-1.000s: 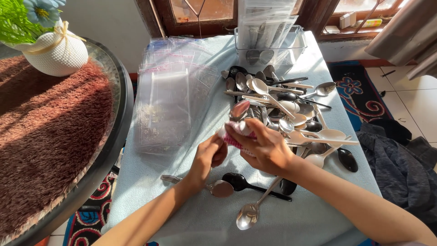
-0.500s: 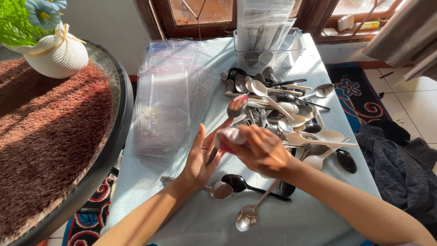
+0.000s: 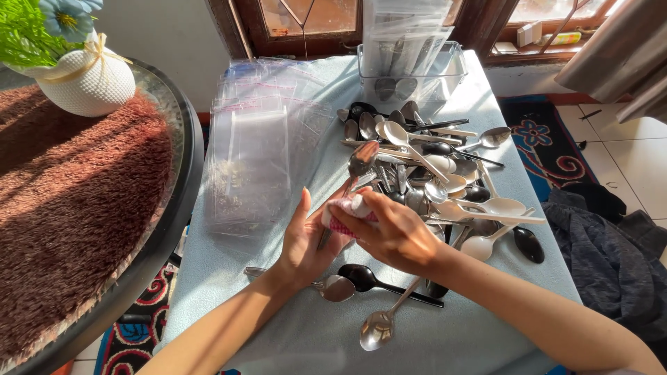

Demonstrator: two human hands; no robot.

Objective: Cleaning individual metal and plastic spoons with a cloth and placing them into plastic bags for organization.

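Nearest the camera, a metal spoon (image 3: 377, 328) and a black spoon (image 3: 379, 281) lie on the pale blue table (image 3: 278, 326), just below the hands. The left hand (image 3: 306, 239) stands palm-up with fingers stretched upward; its grip is half open, cradling the handle of a steel spoon (image 3: 361, 161) whose bowl rises above the fingertips. The right hand (image 3: 396, 232) comes in from the right, forearm slanting across the table, its grip closed on a pink and white cloth (image 3: 346, 214) pressed against that handle. Whether the left thumb touches the cloth is hard to tell. Compared with half a second ago, the left fingers have stayed spread and the cloth sits lower on the handle. Beyond lies a heap of spoons (image 3: 434, 177), to the left a stack of clear bags (image 3: 260, 149), and farthest a clear plastic bin (image 3: 410, 69).
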